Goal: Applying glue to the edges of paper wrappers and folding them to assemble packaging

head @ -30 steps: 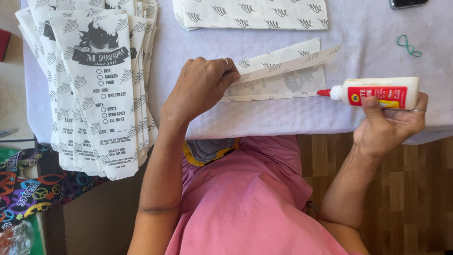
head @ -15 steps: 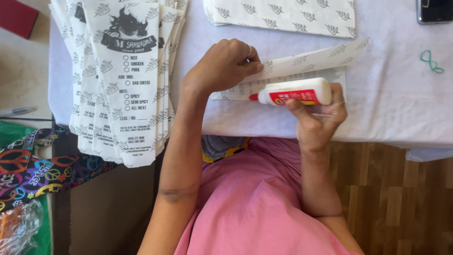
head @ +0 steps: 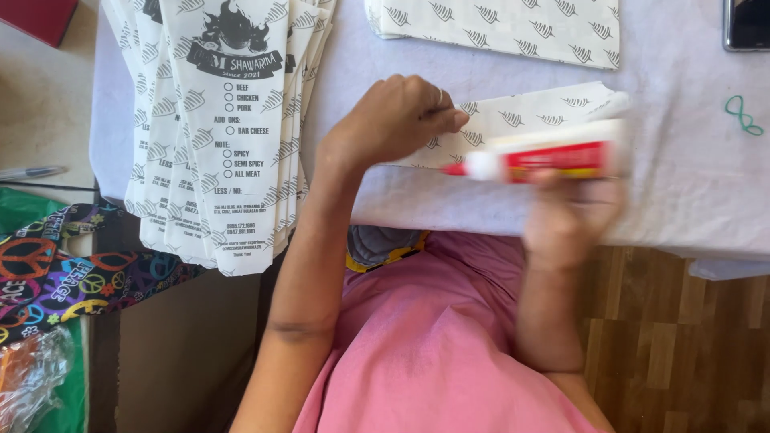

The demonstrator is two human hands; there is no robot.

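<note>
My left hand (head: 393, 120) pins the patterned paper sheet (head: 537, 120) flat on the white table cloth (head: 690, 184) so its flap stays lifted; my right hand (head: 571, 215) is wrapped around the glue bottle (head: 539, 160), nozzle probably at the fold, though blurred; it has moved leftward since a second ago.

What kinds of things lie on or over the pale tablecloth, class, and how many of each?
Glue bottle: 1
Piles of printed paper bags: 2
Paper bag being glued: 1
Green rubber band: 1
Phone: 1
Total: 6
</note>
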